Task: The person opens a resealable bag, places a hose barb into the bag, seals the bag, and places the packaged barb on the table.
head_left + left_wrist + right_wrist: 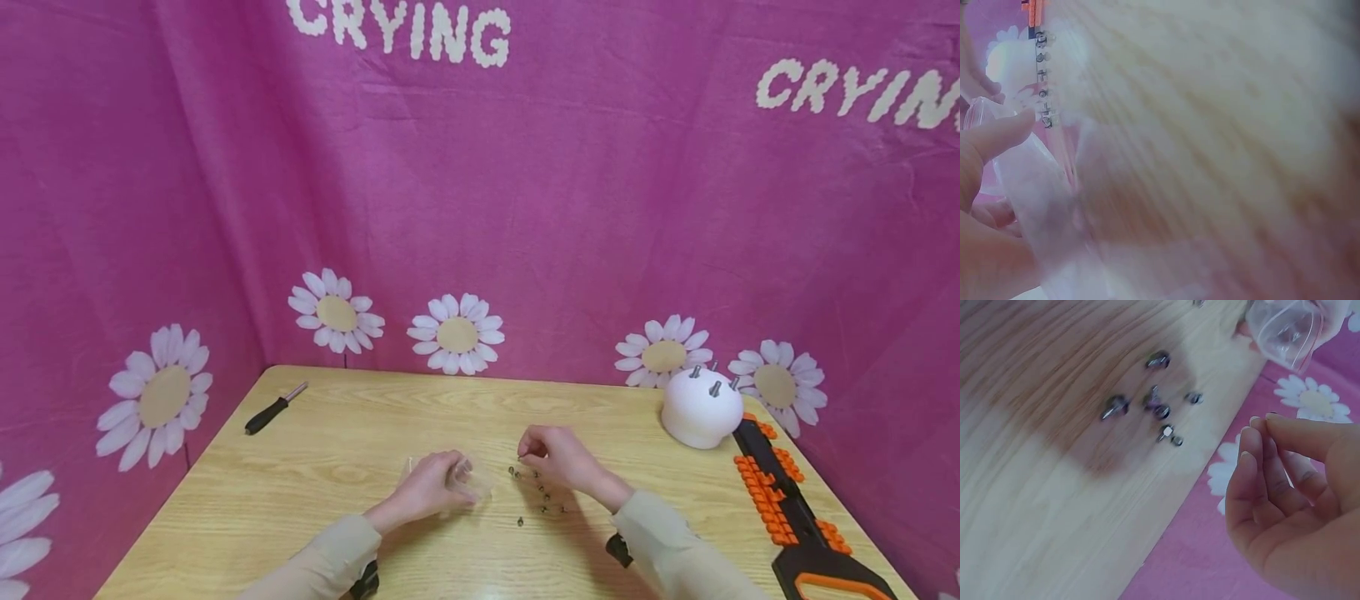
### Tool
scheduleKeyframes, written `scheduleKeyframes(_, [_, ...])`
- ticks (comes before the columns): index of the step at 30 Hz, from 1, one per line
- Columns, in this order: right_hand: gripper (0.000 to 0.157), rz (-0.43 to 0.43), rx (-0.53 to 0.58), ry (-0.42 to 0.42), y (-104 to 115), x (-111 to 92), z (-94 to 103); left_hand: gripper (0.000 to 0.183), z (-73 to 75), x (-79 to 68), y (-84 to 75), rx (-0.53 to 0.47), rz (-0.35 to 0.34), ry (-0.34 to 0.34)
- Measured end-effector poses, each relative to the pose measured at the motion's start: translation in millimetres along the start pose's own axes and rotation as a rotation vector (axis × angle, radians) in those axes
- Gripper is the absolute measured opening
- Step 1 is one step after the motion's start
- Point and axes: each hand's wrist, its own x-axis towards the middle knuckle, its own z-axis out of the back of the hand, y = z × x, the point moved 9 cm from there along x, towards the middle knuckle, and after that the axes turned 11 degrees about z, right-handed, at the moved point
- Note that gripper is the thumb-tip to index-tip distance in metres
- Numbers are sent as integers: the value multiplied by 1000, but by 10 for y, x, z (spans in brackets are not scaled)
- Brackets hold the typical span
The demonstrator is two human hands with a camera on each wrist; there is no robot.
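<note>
My left hand (431,486) grips a clear plastic zip bag (1288,334), its mouth held apart by thumb and fingers. To the right of the bag, several small metal screws (1159,360) lie scattered on the wooden table (450,408). Over the far side of these screws, my right hand (562,457) pinches a tiny dark piece, apparently a small screw, between thumb and fingertips; most of it is hidden. In the right wrist view, the bag sits just beyond the right fingertips (1254,422).
A screwdriver (266,413) with a black handle lies at the far left. At the back right stands a white rounded object (701,408) with metal pegs on top. Beside it, along the right edge, lies a black-and-orange tool-like object (787,492). Pink daisy-patterned cloth (525,208) surrounds the table.
</note>
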Motion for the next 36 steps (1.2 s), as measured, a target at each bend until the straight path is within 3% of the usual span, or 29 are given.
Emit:
scheduleKeyframes(2, [9, 14, 6, -2, 48, 27, -26, 33, 13, -9, -20, -2, -11, -5])
scheduleKeyframes(9, [9, 50, 41, -11, 192, 107, -137, 36, -52, 18, 44, -21, 84, 43])
scheduleKeyframes(23, [5, 85, 85, -3, 363, 237, -242, 34, -38, 11, 1, -40, 79, 45])
scheduleKeyframes(28, [5, 65, 96, -4, 298, 217, -197, 32, -22, 11, -18, -40, 74, 45])
scheduleKeyframes(36, [6, 5, 70, -14, 6, 99, -74, 34, -22, 18, 26, -44, 82, 32])
